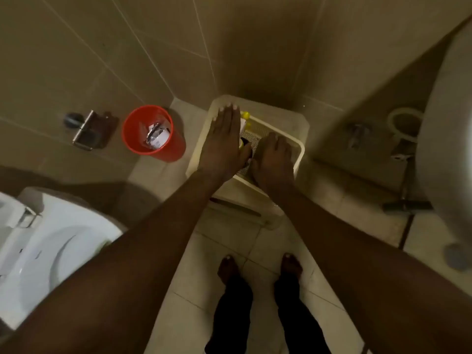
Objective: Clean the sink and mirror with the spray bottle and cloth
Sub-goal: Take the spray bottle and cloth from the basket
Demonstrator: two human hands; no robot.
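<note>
Item: white basket, set on a pale stool in the floor corner, at 12 o'clock from the person's bare feet.

Contents: a yellow-capped bottle at the basket's far edge; other items, dark and white, lie blurred and mostly hidden under the hands. Whether the spray bottle or cloth is among them cannot be told.

Left hand: fingers straight and together, palm down over the basket's 10 o'clock side, holding nothing visible.

Right hand: lowered into the basket at its 4 o'clock side, fingers bent downward; whether they grip anything cannot be told.

Surroundings: red bin at 10 o'clock; toilet at 8 o'clock; sink at 2 o'clock, well apart from the basket.

Risk, as a judgement: the basket sits on a small stool; a one-sided pull could tip it and spill the bottles.
</note>
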